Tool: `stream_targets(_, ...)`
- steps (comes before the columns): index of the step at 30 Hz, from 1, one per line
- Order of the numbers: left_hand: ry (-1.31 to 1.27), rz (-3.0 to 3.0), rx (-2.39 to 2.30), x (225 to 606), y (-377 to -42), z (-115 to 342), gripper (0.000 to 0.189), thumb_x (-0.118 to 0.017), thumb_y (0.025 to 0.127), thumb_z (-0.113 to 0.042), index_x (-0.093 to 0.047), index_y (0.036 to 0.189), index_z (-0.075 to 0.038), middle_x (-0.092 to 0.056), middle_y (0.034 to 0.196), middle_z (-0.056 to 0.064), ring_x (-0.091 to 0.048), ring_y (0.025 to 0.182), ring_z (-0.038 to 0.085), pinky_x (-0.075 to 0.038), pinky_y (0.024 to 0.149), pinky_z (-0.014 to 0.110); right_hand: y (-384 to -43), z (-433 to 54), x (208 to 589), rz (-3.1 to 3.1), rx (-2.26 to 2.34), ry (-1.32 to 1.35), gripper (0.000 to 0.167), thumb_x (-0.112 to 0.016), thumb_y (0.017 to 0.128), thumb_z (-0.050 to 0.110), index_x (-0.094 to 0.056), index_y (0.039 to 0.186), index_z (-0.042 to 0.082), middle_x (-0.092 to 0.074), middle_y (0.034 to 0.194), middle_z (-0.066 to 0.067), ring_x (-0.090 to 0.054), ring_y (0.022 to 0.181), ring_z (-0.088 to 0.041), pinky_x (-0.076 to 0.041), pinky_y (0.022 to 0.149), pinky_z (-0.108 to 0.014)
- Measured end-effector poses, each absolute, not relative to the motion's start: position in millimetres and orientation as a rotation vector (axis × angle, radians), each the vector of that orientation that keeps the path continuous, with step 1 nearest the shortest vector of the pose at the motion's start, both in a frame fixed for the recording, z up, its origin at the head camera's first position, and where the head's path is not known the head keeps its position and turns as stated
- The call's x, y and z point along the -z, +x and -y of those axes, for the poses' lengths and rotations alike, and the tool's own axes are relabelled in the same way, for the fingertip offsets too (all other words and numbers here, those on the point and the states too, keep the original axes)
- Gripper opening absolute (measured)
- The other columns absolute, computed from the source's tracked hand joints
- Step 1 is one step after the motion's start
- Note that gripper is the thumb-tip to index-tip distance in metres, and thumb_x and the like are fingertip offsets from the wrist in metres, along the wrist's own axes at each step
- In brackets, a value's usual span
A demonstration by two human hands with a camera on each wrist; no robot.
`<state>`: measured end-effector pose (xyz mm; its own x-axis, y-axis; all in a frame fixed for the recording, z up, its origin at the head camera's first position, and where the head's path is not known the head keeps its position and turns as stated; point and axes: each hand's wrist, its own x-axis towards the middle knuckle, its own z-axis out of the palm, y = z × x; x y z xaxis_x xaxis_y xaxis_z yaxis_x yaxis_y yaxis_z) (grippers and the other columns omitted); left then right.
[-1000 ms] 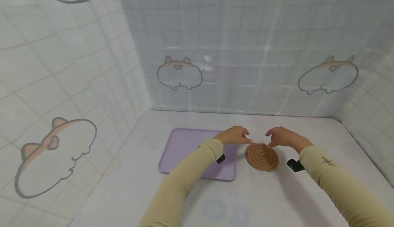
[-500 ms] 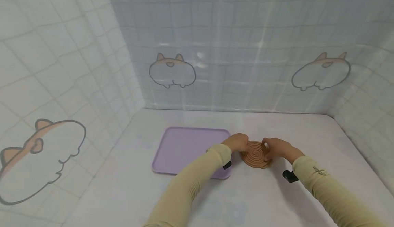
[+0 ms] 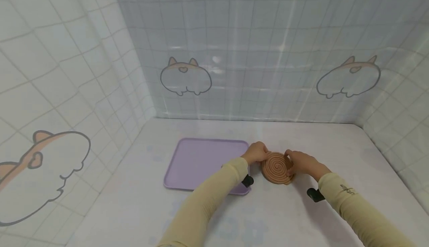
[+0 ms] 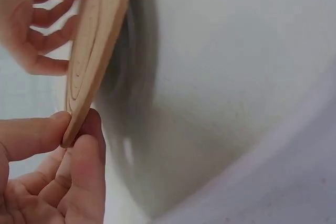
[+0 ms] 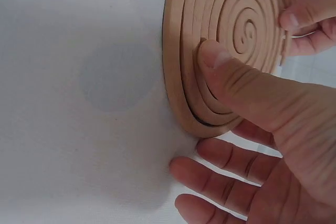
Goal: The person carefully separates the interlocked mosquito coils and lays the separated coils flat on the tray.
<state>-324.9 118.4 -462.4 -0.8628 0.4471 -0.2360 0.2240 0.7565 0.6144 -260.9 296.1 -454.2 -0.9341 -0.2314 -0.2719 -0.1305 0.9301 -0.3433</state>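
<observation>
A round wooden trivet carved in a spiral is held between both hands, right of the purple tray. My left hand pinches its left edge. In the left wrist view the left thumb lies on the spiral face of the trivet, with fingertips behind the rim. My right hand grips the opposite side. The right wrist view shows the right thumb pressed on the grooves of the trivet, while the other fingers reach under its edge. From the left wrist, the trivet appears nearly edge-on, with its shadow beside it.
The purple tray lies on the white table, partly covered by the left forearm. White tiled-pattern sheets with dog drawings enclose the back and sides. A dark wrist device hangs at the right cuff, and another at the left.
Both hands have come down from above the trivet and taken hold of its two sides. The head view has shifted slightly. The tray stays in place.
</observation>
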Motion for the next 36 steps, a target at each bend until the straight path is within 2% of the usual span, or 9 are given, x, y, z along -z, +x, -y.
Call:
stream_targets(4,0.477,-2.502,-1.042,458.0,-324.7,-109.7,0.017,-0.070,0.082,-0.015,-0.068,0.095,-0.006,-0.062,0.072,0.000,-0.052,0.047,0.010,-0.049,0.044,0.023,-261.5,-297.2,455.7,-2.775,0.538,-0.265,0.068,-0.080,0.071,0.027,-0.045,0.120,-0.005,-0.057,0.113,-0.023,-0.054,0.104,-0.038,-0.045,0.085,-0.052)
stream_targets(6,0.475,-2.472,-1.133,454.9,-322.7,-103.6,0.017,-0.070,0.082,-0.015,-0.067,0.095,-0.006,-0.062,0.071,-0.001,-0.053,0.049,0.010,-0.052,0.048,0.026,-261.2,-297.7,455.0,-2.774,0.636,-0.294,0.065,-0.077,0.075,0.026,-0.044,0.119,-0.009,-0.058,0.108,-0.025,-0.056,0.099,-0.037,-0.047,0.081,-0.049)
stream_targets(11,0.441,-2.402,-1.354,448.2,-313.3,-86.6,0.018,-0.069,0.081,-0.007,-0.067,0.098,-0.005,-0.063,0.072,-0.001,-0.054,0.053,0.007,-0.051,0.050,0.026,-259.7,-296.4,446.1,-2.744,0.968,-0.310,0.032,-0.067,0.084,0.013,-0.051,0.102,-0.008,-0.060,0.082,-0.013,-0.057,0.068,-0.020,-0.050,0.057,-0.033)
stream_targets(14,0.422,-2.358,-1.521,440.8,-306.3,-75.7,0.015,-0.067,0.081,-0.005,-0.066,0.096,-0.005,-0.063,0.075,0.000,-0.054,0.057,0.007,-0.050,0.049,0.024,-257.9,-293.6,436.3,-2.702,1.159,-0.272,0.019,-0.064,0.087,0.011,-0.054,0.095,-0.003,-0.061,0.078,-0.008,-0.057,0.062,-0.015,-0.050,0.053,-0.029)
stream_targets(20,0.394,-2.335,-1.782,428.7,-295.0,-50.1,0.017,-0.069,0.082,-0.008,-0.065,0.097,-0.004,-0.065,0.083,0.004,-0.060,0.063,0.009,-0.051,0.051,0.024,-250.6,-281.1,416.7,-2.621,1.465,-0.225,0.027,-0.065,0.087,0.018,-0.053,0.094,-0.005,-0.065,0.083,-0.012,-0.062,0.067,-0.016,-0.054,0.058,-0.030)
stream_targets(24,0.364,-2.308,-1.881,430.4,-285.7,-36.5,0.018,-0.069,0.081,-0.007,-0.065,0.098,-0.002,-0.064,0.081,0.004,-0.064,0.063,0.012,-0.050,0.049,0.021,-243.7,-271.2,409.0,-2.631,1.590,-0.138,0.030,-0.065,0.087,0.018,-0.051,0.096,-0.007,-0.065,0.085,-0.014,-0.062,0.067,-0.014,-0.055,0.060,-0.034)
stream_targets(28,0.379,-2.285,-1.999,413.1,-267.9,-27.7,0.016,-0.067,0.081,0.000,-0.065,0.097,0.005,-0.064,0.081,0.015,-0.067,0.067,0.031,-0.053,0.051,0.028,-236.4,-259.0,406.4,-2.663,1.702,-0.086,0.032,-0.065,0.087,0.017,-0.052,0.101,-0.009,-0.065,0.088,-0.018,-0.062,0.064,-0.013,-0.055,0.059,-0.034)
stream_targets(31,0.376,-2.298,-2.059,397.3,-256.3,-23.1,0.016,-0.066,0.081,0.003,-0.065,0.095,0.009,-0.064,0.083,0.023,-0.065,0.072,0.040,-0.055,0.054,0.033,-230.8,-248.2,405.7,-2.780,1.724,-0.082,0.031,-0.065,0.087,0.017,-0.056,0.105,-0.007,-0.063,0.090,-0.019,-0.063,0.064,-0.011,-0.054,0.055,-0.029)
stream_targets(36,0.382,-2.356,-2.139,391.0,-249.3,-21.2,0.013,-0.067,0.080,0.005,-0.065,0.092,0.010,-0.065,0.083,0.024,-0.065,0.069,0.039,-0.050,0.050,0.020,-224.1,-234.1,402.1,-3.071,1.663,-0.055,0.026,-0.068,0.084,0.014,-0.062,0.104,-0.002,-0.061,0.082,-0.015,-0.063,0.059,-0.008,-0.052,0.049,-0.023)
